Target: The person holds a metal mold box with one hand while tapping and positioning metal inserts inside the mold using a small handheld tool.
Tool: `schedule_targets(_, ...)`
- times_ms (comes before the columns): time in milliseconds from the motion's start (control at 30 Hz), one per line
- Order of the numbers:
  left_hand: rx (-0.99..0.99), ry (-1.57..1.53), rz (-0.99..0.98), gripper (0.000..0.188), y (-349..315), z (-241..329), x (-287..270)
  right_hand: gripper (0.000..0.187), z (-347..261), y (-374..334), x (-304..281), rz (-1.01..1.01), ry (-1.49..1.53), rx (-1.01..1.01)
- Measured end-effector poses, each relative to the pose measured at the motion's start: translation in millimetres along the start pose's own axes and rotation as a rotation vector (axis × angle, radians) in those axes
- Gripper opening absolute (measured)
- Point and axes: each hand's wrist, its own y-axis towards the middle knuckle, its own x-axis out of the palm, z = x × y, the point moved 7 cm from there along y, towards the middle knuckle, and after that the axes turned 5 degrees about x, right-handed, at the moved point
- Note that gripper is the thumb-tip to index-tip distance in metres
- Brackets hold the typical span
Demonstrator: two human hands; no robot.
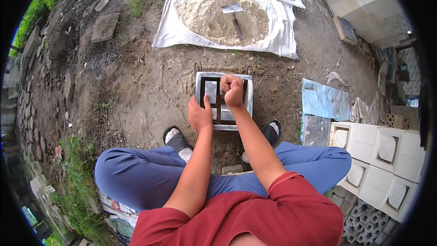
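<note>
A square metal mould [249, 98] sits on the ground between my feet. Dark gaps inside it set apart several flat grey blocks [210, 92]. My left hand [200, 115] grips the mould's left rim, with the thumb over the inner side and the fingers along the outer edge. Above the upper right part of the mould, my right hand [233, 91] is closed in a fist. Nothing sticks out of that fist, and whether it touches the blocks under it I cannot tell.
Beyond the mould, a white sack sheet [166, 36] bears a heap of pale sand [200, 13] with a trowel-like tool [237, 28] on it. White hollow blocks [364, 143] are stacked at right, near a blue sheet [325, 98]. Stones and grass line the left.
</note>
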Motion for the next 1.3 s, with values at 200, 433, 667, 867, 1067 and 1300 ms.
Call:
schedule_targets(200,-0.041,-0.028,-0.023,0.064,3.0,7.0,0.8,0.064,-19.1,15.2,-2.0,0.02,0.077,0.047)
schedule_targets(433,-0.015,-0.001,0.015,0.06,1.6,1.3,0.8,0.071,-107.0,18.3,6.4,0.007,0.267,0.068)
schedule_targets(667,0.0,-0.016,-0.008,0.061,3.4,7.5,4.7,0.068,-16.3,-12.6,6.2,-0.034,-0.045,-0.007)
schedule_targets(867,-0.019,-0.019,0.017,0.06,1.8,2.6,0.6,0.07,-8.6,-12.3,8.5,0.002,0.024,0.071)
schedule_targets(1067,0.029,-0.031,0.069,0.059,2.6,4.9,0.5,0.067,-58.8,9.8,-0.5,0.081,0.212,0.134)
schedule_targets(1300,0.004,0.014,0.044,0.056,2.1,0.4,-2.5,0.068,-99.2,14.5,12.5,0.043,0.221,0.06)
